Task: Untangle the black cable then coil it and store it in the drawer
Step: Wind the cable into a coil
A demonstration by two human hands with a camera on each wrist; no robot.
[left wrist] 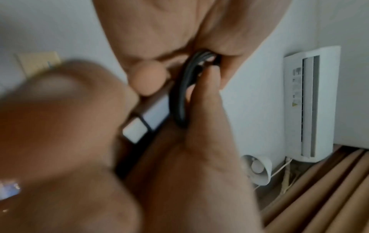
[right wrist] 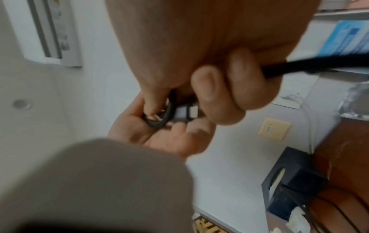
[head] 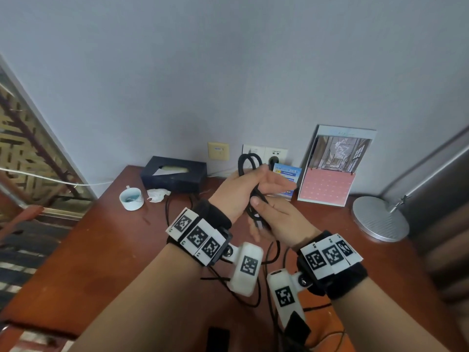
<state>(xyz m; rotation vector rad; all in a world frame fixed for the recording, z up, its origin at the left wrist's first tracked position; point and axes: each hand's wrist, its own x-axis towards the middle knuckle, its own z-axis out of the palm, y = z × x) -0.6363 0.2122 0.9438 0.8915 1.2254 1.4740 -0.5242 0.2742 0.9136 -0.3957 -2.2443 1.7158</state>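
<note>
Both hands are raised above the wooden desk [head: 106, 250] with the black cable [head: 250, 161] between them. In the head view its loops stick up above my left hand [head: 241, 189], which pinches the bundle between thumb and palm. Just below it, my right hand [head: 276, 222] curls its fingers round the lower part of the cable. The left wrist view shows the cable [left wrist: 179, 97] and a silver plug [left wrist: 139, 126] against my left fingers [left wrist: 201, 100]. In the right wrist view my right fingers [right wrist: 219, 94] grip the cable [right wrist: 299, 66] beside the plug [right wrist: 185, 112]. No drawer is in view.
At the back of the desk stand a dark tissue box [head: 175, 174], a white cup [head: 132, 198], a crumpled tissue [head: 158, 194], a blue card [head: 288, 179] and a picture stand [head: 332, 166]. A lamp base [head: 380, 218] sits at the right. Thin black wires [head: 256, 298] trail under my wrists.
</note>
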